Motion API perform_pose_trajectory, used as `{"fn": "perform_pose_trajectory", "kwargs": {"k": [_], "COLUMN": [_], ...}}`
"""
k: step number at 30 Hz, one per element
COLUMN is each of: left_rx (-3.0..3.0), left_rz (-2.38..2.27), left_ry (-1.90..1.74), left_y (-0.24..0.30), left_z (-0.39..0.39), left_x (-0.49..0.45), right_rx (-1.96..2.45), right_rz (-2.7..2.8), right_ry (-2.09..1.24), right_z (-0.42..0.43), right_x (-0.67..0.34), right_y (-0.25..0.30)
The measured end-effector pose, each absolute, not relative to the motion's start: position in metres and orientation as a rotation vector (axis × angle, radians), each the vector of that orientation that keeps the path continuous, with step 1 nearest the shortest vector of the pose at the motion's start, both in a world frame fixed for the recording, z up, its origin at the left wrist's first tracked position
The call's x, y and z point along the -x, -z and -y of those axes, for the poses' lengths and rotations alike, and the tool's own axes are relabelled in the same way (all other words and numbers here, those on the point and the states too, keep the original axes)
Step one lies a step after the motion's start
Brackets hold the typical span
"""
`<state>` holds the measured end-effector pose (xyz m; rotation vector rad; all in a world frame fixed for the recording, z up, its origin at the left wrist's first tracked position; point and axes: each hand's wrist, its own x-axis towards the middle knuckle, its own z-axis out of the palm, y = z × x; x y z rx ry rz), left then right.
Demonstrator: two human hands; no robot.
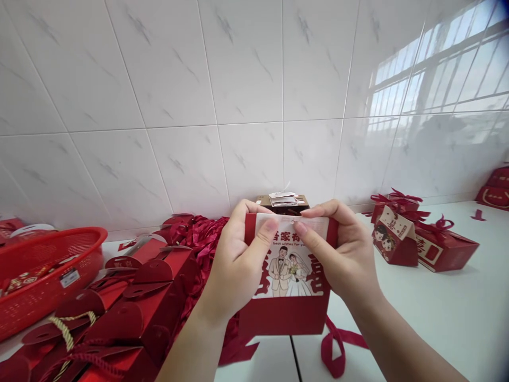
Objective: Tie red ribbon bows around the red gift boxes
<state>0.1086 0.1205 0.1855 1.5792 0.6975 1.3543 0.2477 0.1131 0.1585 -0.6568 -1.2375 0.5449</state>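
A red wedding favor box (284,317) is held up in front of me, its pale printed panel showing a cartoon bride and groom. My left hand (237,264) grips the upper left corner, thumb on the front and fingers curled behind the top edge. On the upper right, my right hand (347,253) pinches the same edge, its thumb close to the left thumb near a small hole. A dark red ribbon (336,353) hangs or lies just below the box; I cannot tell whether it is threaded through it.
Several red boxes (165,278) crowd the left, beside a heap of dark red ribbons (202,239). A red plastic basket (85,249) stands farther left. Finished-looking boxes with bows (449,246) sit at right on the white table (441,323). A cardboard box (304,201) leans near the tiled wall (254,79).
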Motion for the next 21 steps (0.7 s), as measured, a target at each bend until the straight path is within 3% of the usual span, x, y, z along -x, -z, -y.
{"fn": "perform_pose_trajectory", "kwargs": {"k": [14,16,21], "left_rx": [-1.431,-1.382,-1.269], "left_rz": [-0.741,-0.794,-1.077], "left_ry": [-1.334,-1.486,-2.281], "left_y": [-0.190,-0.193,-0.202], "left_z": [-0.128,-0.130,-0.138], "left_x": [-0.109,-0.101,-0.056], "right_rx": [0.619,0.596,0.675], "right_rz": [1.343,1.374,1.188], "right_ry": [-0.616,-0.622,-0.402], "right_z": [-0.114,-0.120,-0.148], "right_x": [-0.249,-0.251,-0.273], "right_y": [-0.160,-0.160,-0.157]}}
